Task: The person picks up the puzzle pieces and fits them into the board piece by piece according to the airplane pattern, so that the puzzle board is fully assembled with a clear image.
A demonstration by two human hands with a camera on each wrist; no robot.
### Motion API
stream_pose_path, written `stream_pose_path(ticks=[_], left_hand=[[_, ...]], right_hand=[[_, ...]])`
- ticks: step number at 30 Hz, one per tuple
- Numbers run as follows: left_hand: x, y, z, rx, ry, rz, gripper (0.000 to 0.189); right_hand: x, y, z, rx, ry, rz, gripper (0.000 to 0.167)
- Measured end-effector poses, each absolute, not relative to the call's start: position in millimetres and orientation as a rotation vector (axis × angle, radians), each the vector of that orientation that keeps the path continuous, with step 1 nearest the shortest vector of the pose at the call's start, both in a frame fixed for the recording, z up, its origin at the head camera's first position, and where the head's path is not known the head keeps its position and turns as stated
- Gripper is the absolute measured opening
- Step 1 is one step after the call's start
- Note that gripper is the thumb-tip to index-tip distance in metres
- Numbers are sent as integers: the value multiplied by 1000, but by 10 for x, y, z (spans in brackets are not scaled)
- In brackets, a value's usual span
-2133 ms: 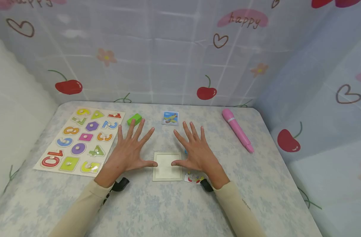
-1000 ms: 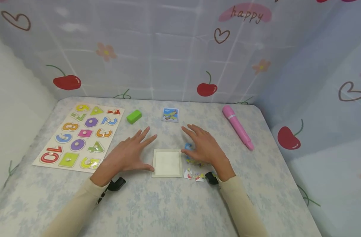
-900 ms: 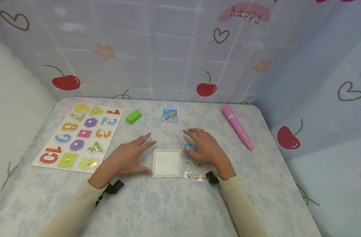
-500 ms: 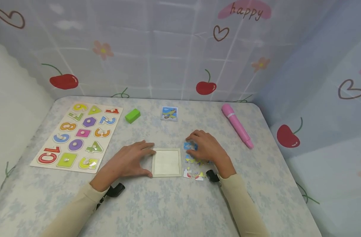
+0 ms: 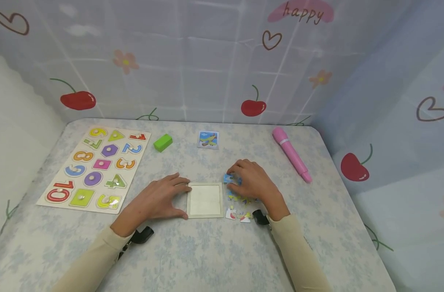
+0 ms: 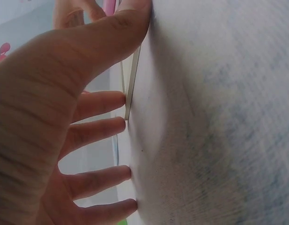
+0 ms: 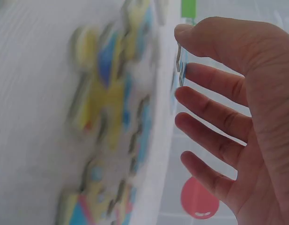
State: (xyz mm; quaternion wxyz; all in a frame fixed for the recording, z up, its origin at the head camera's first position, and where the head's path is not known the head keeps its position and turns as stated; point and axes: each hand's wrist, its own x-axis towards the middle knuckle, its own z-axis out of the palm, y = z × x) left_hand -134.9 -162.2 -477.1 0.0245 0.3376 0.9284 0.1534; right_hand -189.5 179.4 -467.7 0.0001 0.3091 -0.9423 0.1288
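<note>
In the head view, a square cream puzzle tray (image 5: 205, 216) lies at the middle of the table. My left hand (image 5: 156, 199) is at its left side, thumb at the near corner and index fingertip at the far corner, fingers extended. In the left wrist view, the thumb and index fingertip touch the tray's edge (image 6: 133, 84). My right hand (image 5: 256, 182) pinches a blue jigsaw piece (image 5: 227, 178) between thumb and index finger beside the tray's far right corner. Several other jigsaw pieces (image 5: 231, 213), blue, yellow and white, lie below that hand, partly hidden by it.
A number and shape peg board (image 5: 109, 164) lies at the left. Along the back are a green block (image 5: 163, 142) and a small airplane picture card (image 5: 208, 139). A pink microphone-shaped pen (image 5: 292, 155) lies at the right. Patterned curtains (image 5: 207, 61) stand behind the table.
Both hands, spread above the tray at first, have come down: the left to the tray's left edge, the right onto the pieces. A blue piece has shifted slightly left with the right fingers.
</note>
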Motion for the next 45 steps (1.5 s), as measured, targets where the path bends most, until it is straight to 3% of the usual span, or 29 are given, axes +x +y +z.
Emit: stream_pose_path(ticks=[28,45], left_hand=[[-1408,-1658,-4764,1101,2854,510,74],[-1380,-1681,-4787,1099,2845,530,74]], right_hand=[[-1725,1010,-4628,1221,-2943,220,34],[-1666,835,-4726,1247,-2854,192,28]])
